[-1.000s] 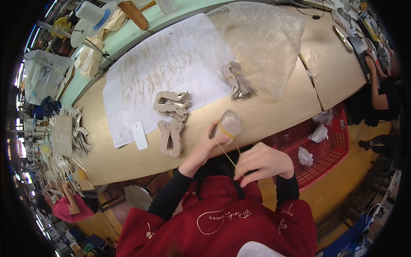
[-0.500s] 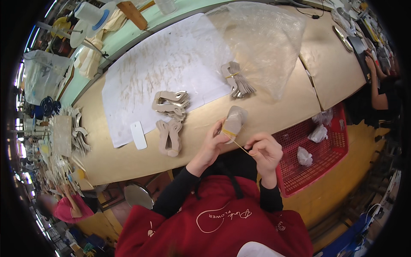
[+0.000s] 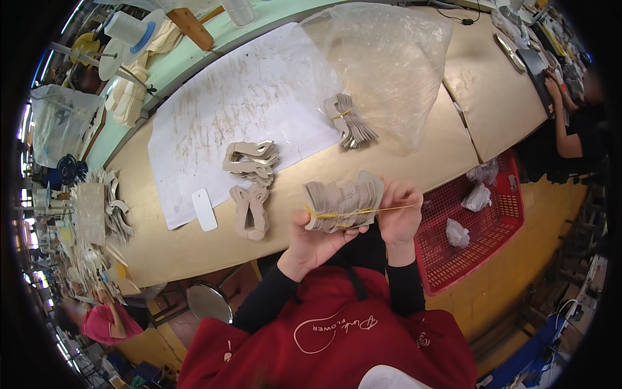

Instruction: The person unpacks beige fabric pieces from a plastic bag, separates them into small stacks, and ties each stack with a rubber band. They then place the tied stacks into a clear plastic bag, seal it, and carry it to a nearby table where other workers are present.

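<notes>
A thick stack of grey-beige cut pieces [image 3: 343, 198] lies lengthwise across my left hand [image 3: 314, 243], whose fingers wrap it from below. Yellow rubber band strands [image 3: 324, 214] run along the stack. My right hand [image 3: 400, 211], at the stack's right end, pulls one strand of the band out taut to the right, pinched in its fingers. Beyond the hands rests a banded bundle of grey strips [image 3: 350, 122]. Left of my hands are two more bundles of shaped pieces, one looped [image 3: 251, 160] and one standing nearer [image 3: 249, 212].
A white sheet with brown marks [image 3: 227, 110] and clear plastic film [image 3: 382, 65] cover part of the table. A white tag-shaped card [image 3: 205, 209] lies at the left. Right of me stands a red crate [image 3: 440, 259] with crumpled plastic bags. Two other people work nearby.
The stack has turned from end-on to lengthwise, its long side now showing. My right hand has moved up next to its right end, still pulling the band.
</notes>
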`<state>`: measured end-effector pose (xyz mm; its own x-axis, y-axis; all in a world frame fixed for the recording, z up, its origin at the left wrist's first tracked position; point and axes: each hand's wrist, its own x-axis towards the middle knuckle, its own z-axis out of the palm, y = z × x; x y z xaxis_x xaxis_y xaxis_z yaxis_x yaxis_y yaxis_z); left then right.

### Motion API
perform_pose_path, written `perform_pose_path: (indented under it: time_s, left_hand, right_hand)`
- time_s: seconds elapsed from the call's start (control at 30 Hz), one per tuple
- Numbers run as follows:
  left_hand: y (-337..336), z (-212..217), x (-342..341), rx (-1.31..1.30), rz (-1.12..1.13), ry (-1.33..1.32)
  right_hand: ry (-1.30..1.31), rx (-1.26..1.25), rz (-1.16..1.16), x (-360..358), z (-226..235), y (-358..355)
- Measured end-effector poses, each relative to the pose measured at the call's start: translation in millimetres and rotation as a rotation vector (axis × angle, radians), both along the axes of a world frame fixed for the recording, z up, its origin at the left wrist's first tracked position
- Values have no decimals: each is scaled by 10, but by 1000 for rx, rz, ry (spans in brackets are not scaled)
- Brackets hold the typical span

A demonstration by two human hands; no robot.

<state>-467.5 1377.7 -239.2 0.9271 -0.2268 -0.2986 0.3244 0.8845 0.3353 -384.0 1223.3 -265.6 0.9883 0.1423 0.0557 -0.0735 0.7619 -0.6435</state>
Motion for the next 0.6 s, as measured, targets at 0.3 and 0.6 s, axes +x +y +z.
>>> perform_pose_path:
  time_s: [0.3,0.6]
  left_hand:
    - [-4,26,71,96,330,47]
    - [-158,-121,94,-37,352,7]
  right_hand:
    - [328,855,215,53,108,-358]
    - [353,115,52,83,9,105]
